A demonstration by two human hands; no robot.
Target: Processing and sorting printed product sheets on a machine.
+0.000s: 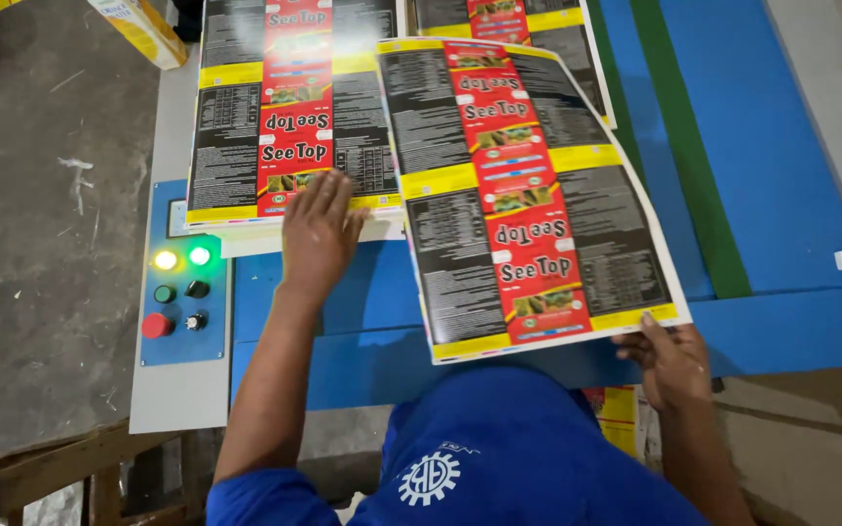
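Pinching the near right corner of a loose printed sheet (523,195), the right hand (672,360) holds it tilted above the blue table (782,175); fingers curl under the edge, thumb on top. Spread flat, the left hand (319,234) presses on the near edge of a stack of printed sheets (289,107), which the lifted sheet partly overlaps. Left of the stack sits a control panel (184,278) with two lit lamps, dark knobs and a red button (156,325). A green stripe (689,166) runs along the table beyond the sheet's right side.
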